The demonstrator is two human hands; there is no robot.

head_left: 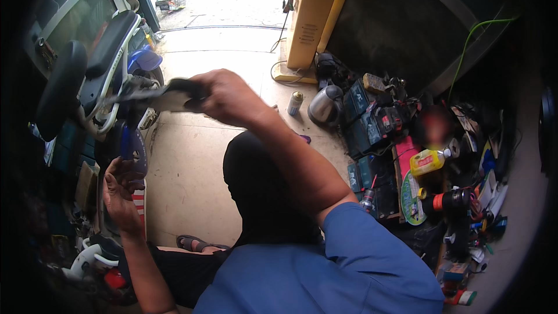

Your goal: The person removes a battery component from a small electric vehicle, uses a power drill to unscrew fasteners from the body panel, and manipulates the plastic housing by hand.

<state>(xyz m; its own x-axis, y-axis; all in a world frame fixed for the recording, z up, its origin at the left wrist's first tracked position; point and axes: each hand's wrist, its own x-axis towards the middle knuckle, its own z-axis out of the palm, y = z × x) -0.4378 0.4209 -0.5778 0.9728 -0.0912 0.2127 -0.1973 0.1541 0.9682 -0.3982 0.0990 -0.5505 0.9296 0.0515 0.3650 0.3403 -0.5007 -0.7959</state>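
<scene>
My right hand (228, 97) is raised in front of me and closed on a dark, elongated object (171, 94) with a greyish flat part and a thin end pointing left. Motion blurs it, so its kind cannot be made out. The thin end reaches in front of the white frame of an electric bike (110, 90) with black seats. Lower down on the left, my left hand (122, 192) is held up with nothing in it, its fingers apart and slightly bent. That hand is nearest to the bike's blue lower parts (136, 148).
On the right stand a steel kettle (326, 106), a spray can (294, 103), dark green tool cases (357, 102), a cordless tool (388, 123) and a yellow bottle (429, 161) among crowded clutter. A yellow cabinet (311, 17) stands beside the doorway. A wire basket (171, 0) lies outside.
</scene>
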